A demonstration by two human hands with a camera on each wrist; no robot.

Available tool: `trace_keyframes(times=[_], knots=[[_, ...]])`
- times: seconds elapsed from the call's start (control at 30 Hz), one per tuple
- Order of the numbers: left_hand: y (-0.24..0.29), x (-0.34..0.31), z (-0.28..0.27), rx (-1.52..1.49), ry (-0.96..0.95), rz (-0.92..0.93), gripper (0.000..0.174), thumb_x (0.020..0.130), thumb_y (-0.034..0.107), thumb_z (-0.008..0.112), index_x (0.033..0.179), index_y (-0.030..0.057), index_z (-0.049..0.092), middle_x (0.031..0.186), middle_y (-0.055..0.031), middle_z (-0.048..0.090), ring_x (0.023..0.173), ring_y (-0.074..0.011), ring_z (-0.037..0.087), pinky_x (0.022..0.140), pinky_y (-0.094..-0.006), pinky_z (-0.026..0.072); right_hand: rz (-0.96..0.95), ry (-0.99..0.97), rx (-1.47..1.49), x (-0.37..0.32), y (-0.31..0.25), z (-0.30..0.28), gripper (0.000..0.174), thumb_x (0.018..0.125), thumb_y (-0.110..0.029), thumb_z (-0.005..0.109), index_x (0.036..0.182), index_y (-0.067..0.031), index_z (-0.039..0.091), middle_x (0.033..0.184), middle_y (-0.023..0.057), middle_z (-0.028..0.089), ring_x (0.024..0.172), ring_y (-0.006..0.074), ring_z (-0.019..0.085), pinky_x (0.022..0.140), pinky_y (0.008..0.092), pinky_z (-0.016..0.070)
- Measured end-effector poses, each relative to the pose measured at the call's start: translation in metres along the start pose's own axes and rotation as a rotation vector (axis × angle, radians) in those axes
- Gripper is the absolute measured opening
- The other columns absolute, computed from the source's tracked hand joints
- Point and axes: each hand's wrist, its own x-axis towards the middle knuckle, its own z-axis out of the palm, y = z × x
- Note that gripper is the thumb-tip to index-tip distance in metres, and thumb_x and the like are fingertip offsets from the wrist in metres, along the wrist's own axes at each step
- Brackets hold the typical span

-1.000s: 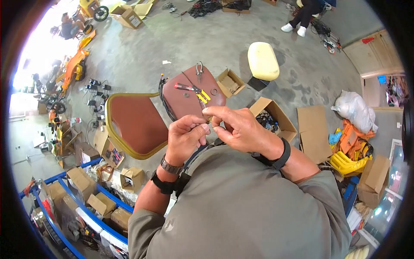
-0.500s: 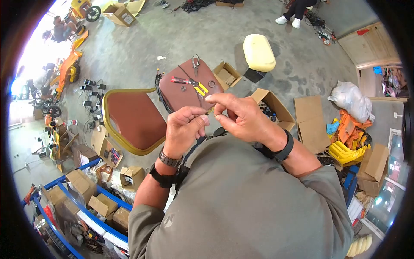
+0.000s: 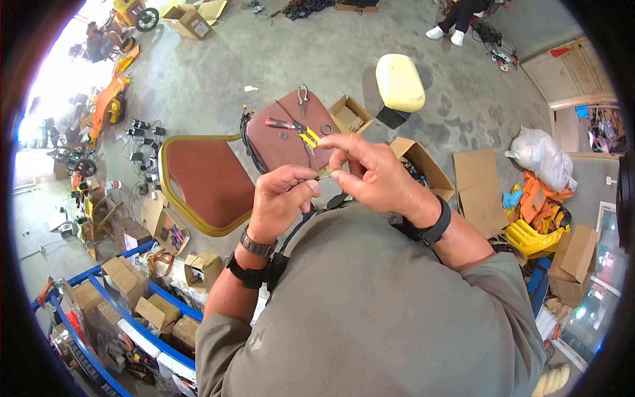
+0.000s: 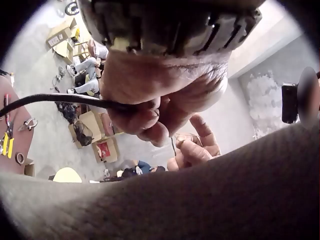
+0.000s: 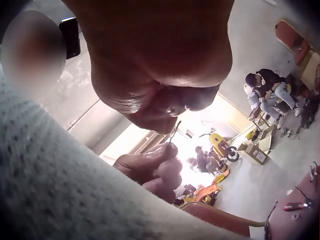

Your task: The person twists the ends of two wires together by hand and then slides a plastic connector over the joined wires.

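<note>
In the head view my left hand (image 3: 281, 198) and right hand (image 3: 367, 175) meet in front of my chest. A black cable (image 4: 55, 98) runs into my left hand, whose curled fingers grip it. From the left thumb and index finger a short thin wire (image 5: 175, 131) sticks out toward the right hand. My right thumb and a finger pinch at this thin wire, while the right index finger reaches forward above it. Past the hands, a red-brown chair seat (image 3: 281, 142) bears yellow-and-red-handled pliers (image 3: 307, 135), a second pair of pliers (image 3: 302, 99) and a tape-like ring (image 3: 326, 130).
A red-brown chair back (image 3: 208, 182) with a gold frame lies left of the seat. Cardboard boxes (image 3: 350, 116) stand beyond and to the right, near a pale yellow stool (image 3: 400, 83). A blue-framed rack (image 3: 149, 337) with boxes is at lower left. Other people sit farther off.
The right fingertips have shifted slightly up and away from the left ones, with the index finger lifted. The left hand keeps its grip. The head view has tilted a little.
</note>
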Motion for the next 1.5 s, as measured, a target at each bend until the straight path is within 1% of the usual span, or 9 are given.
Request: trace_keyframes(times=[0.17,0.27,0.43,0.7,0.83,1.1,1.13,1.27,1.5], knots=[[-0.006,0.002,0.005,0.074,0.106,0.010,0.010,0.088,0.001,0.066,0.096,-0.0019,0.069,0.075,-0.0032,0.067,0.058,-0.0061,0.057,0.051,-0.0218,0.0456,-0.182,0.015,-0.059,0.001,0.014,0.006,0.054,0.082,0.005,0.063,0.132,-0.0122,0.055,0.080,-0.0027,0.061,0.054,0.0047,0.045,0.051,0.0225,0.0385],[-0.003,0.008,0.007,0.086,0.073,-0.025,0.009,0.087,0.001,0.066,0.095,-0.0023,0.069,0.073,-0.0018,0.066,0.058,-0.0052,0.055,0.051,-0.0215,0.0445,0.002,-0.030,0.032,-0.002,0.010,-0.001,0.053,0.083,0.005,0.062,0.132,-0.0107,0.055,0.080,-0.0052,0.059,0.057,0.0034,0.045,0.053,0.0212,0.0383],[-0.001,0.000,0.010,0.023,-0.050,-0.028,0.009,0.087,-0.001,0.066,0.095,-0.0021,0.069,0.075,-0.0019,0.067,0.059,-0.0046,0.054,0.053,-0.0209,0.0437,0.093,0.008,0.116,-0.001,0.015,-0.002,0.050,0.084,0.003,0.060,0.132,-0.0108,0.054,0.080,-0.0048,0.059,0.058,0.0017,0.043,0.052,0.0211,0.0365],[-0.006,0.006,0.008,0.014,0.034,-0.100,0.011,0.088,0.000,0.064,0.097,-0.0032,0.069,0.078,-0.0027,0.067,0.060,-0.0045,0.053,0.054,-0.0207,0.0433,0.067,-0.034,0.074,0.000,0.012,-0.006,0.050,0.083,0.002,0.062,0.131,-0.0121,0.056,0.080,-0.0037,0.060,0.057,0.0028,0.040,0.052,0.0223,0.0352],[0.002,0.001,0.009,0.021,-0.196,-0.126,0.010,0.086,0.000,0.066,0.095,-0.0032,0.070,0.078,-0.0027,0.068,0.062,-0.0048,0.055,0.056,-0.0208,0.0448,0.051,-0.024,0.028,0.003,0.021,-0.009,0.047,0.084,0.002,0.060,0.129,-0.0097,0.056,0.080,-0.0050,0.057,0.058,0.0017,0.040,0.052,0.0216,0.0351],[-0.006,0.002,0.002,-0.077,0.013,-0.073,0.010,0.087,-0.005,0.063,0.096,-0.0038,0.067,0.078,-0.0042,0.067,0.061,-0.0067,0.055,0.055,-0.0216,0.0434,0.180,0.018,0.156,0.005,0.026,-0.032,0.028,0.088,0.003,0.061,0.115,-0.0011,0.062,0.082,-0.0030,0.057,0.069,0.0026,0.050,0.061,0.0212,0.0433],[-0.009,0.000,0.002,-0.035,0.037,-0.059,0.010,0.085,0.001,0.067,0.094,-0.0006,0.069,0.076,-0.0056,0.068,0.058,-0.0072,0.055,0.051,-0.0207,0.0407,0.196,0.065,0.198,0.003,0.031,-0.035,0.025,0.088,0.001,0.066,0.112,-0.0044,0.065,0.084,-0.0051,0.059,0.069,0.0012,0.048,0.062,0.0198,0.0420],[-0.015,0.000,0.001,-0.121,0.079,-0.072,0.009,0.084,-0.003,0.065,0.092,-0.0019,0.069,0.075,-0.0075,0.068,0.058,-0.0082,0.056,0.052,-0.0218,0.0423,0.226,0.154,0.348,0.004,0.048,-0.055,0.022,0.090,-0.001,0.066,0.111,-0.0040,0.066,0.090,-0.0025,0.062,0.083,0.0045,0.057,0.073,0.0226,0.0472],[-0.020,-0.015,-0.009,-0.158,0.128,-0.095,0.008,0.085,0.000,0.065,0.092,-0.0022,0.068,0.076,-0.0088,0.069,0.056,-0.0074,0.055,0.051,-0.0204,0.0397,0.280,0.267,0.495,0.004,0.071,-0.070,0.019,0.088,-0.002,0.067,0.107,-0.0009,0.066,0.090,-0.0023,0.064,0.081,0.0031,0.058,0.071,0.0196,0.0486]])
